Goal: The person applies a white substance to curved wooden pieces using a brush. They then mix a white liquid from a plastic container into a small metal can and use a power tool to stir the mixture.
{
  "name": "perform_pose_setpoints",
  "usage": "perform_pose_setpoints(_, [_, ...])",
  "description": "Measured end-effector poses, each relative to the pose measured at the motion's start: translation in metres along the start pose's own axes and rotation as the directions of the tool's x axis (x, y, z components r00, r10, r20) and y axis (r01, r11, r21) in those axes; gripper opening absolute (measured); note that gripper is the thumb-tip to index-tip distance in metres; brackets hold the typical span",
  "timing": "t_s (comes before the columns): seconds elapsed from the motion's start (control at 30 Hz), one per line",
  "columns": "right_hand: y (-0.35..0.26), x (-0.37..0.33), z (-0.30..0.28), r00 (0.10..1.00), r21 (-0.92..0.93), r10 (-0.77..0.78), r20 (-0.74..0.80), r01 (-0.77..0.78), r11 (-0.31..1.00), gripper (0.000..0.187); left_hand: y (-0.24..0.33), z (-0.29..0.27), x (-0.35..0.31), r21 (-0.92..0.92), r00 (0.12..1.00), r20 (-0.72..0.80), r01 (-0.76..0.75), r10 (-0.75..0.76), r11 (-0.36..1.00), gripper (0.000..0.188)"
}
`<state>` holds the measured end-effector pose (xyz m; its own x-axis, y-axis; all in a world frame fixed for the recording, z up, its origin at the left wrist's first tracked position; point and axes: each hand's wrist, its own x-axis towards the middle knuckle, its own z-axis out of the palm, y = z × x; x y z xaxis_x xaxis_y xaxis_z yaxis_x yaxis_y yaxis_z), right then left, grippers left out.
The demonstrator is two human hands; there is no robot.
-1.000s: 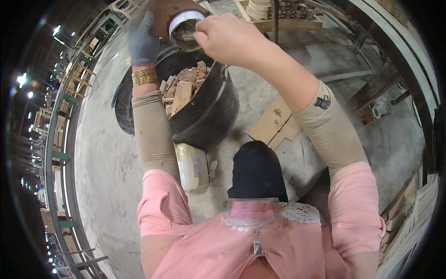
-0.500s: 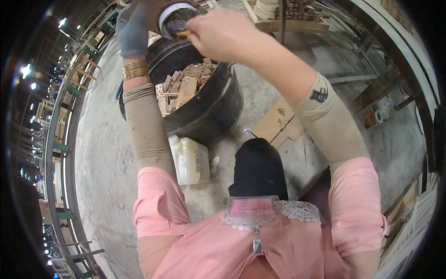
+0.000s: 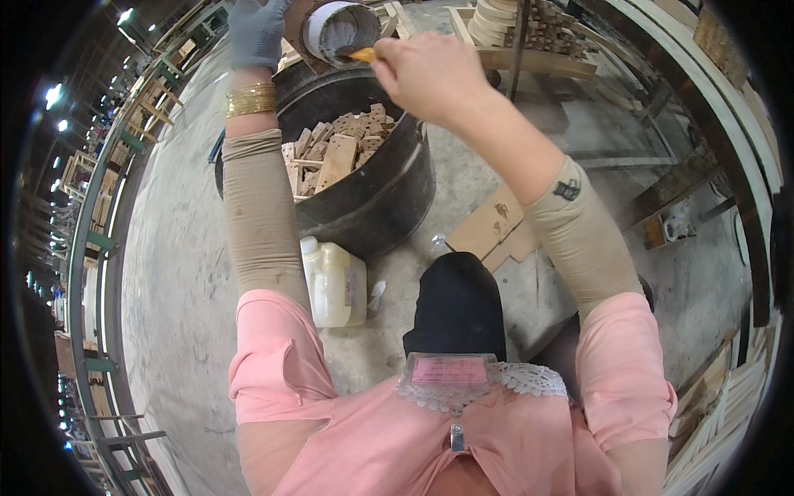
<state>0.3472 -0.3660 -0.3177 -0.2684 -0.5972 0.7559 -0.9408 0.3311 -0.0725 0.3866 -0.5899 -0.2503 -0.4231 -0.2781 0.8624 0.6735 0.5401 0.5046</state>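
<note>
My right hand (image 3: 434, 78), bare, is closed around the orange-yellow handle (image 3: 362, 55) of a slim tool. Its other end reaches into a round white-rimmed pot (image 3: 313, 31) with greyish stuff smeared inside; the working end is too unclear to name. My left hand (image 3: 258, 35), in a grey glove, is at the upper edge beside a brown panel (image 3: 295, 35) next to the pot. The left fingers are mostly cut off, so their grip does not show. Below both hands stands a black tub (image 3: 376, 202) holding small drilled wood blocks (image 3: 337, 161).
A plastic jug (image 3: 335, 285) of pale yellow liquid stands on the floor near the tub. Flat cardboard pieces (image 3: 496, 227) lie to its right. Stacked wooden parts (image 3: 533, 33) are at the back right. A dark metal frame (image 3: 703, 107) runs along the right side.
The pot, the brown panel and both hands have shifted to the right and slightly up in the picture. My right hand still grips the tool at the pot.
</note>
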Motion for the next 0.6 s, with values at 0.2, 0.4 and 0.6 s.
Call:
perform_pose_setpoints(0.2, [0.009, 0.025, -0.014, 0.993, -0.007, 0.028, -0.118, -0.029, 1.000, 0.020, -0.005, 0.009, 0.005, 0.026, 0.999, -0.015, 0.034, -0.033, 0.999, 0.011])
perform_pose_setpoints(0.4, [0.016, 0.020, -0.002, 0.998, -0.123, -0.045, 0.051, 0.051, 0.991, 0.020, -0.009, 0.013, 0.012, 0.047, 0.999, 0.019, 0.031, -0.031, 0.998, 0.014])
perform_pose_setpoints(0.6, [0.011, 0.039, -0.033, 0.991, -0.101, -0.015, 0.130, 0.028, 0.994, 0.017, -0.024, 0.011, 0.007, 0.077, 0.990, 0.088, 0.102, -0.108, 0.992, 0.017])
